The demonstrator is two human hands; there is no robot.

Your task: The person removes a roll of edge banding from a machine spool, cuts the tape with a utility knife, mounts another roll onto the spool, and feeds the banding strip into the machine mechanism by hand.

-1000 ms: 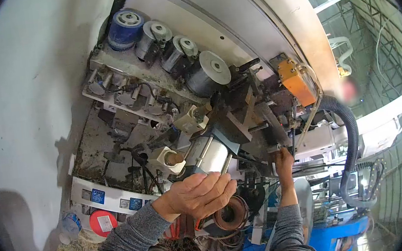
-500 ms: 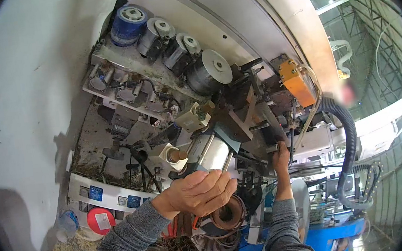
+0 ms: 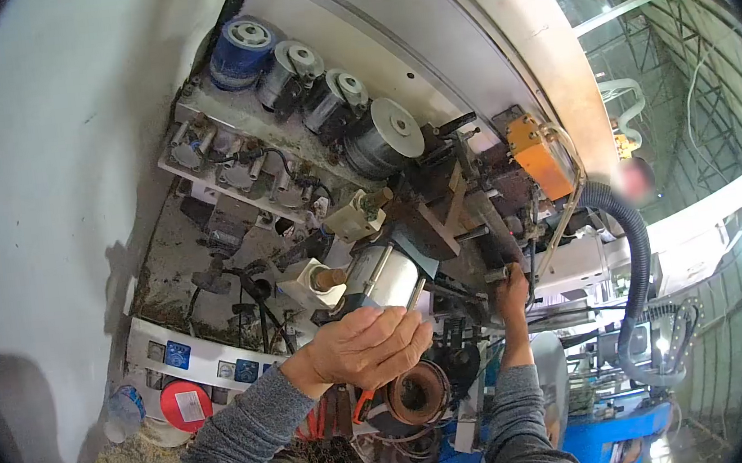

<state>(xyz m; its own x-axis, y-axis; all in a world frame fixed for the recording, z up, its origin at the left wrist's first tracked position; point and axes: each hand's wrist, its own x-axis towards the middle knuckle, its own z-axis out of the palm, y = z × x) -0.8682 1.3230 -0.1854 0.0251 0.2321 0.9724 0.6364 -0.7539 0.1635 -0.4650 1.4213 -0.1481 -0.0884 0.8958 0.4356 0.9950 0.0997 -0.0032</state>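
My left hand (image 3: 371,347) is at the lower end of a silver air cylinder (image 3: 387,277), its fingers curled and pressed together. Whatever lies inside those fingers is hidden by the back of the hand. Farther right, my right hand (image 3: 511,294) reaches up to the lower end of a dark metal plate (image 3: 499,229), fingers closed at a small part that I cannot make out. Two pale blocks with brass-coloured fittings, an upper block (image 3: 354,219) and a lower block (image 3: 306,283), sit to the left of the cylinder.
Several rollers line the machine above, among them a blue roller (image 3: 241,53) and a large grey roller (image 3: 383,138). An orange box (image 3: 540,158) and a black corrugated hose (image 3: 640,244) are at right. Below are a brown coil (image 3: 417,396), a red round lid (image 3: 187,405) and a plastic bottle (image 3: 124,413).
My left hand has shifted slightly left and down at the cylinder's end. My right hand remains by the dark plate. The whole view has moved a little.
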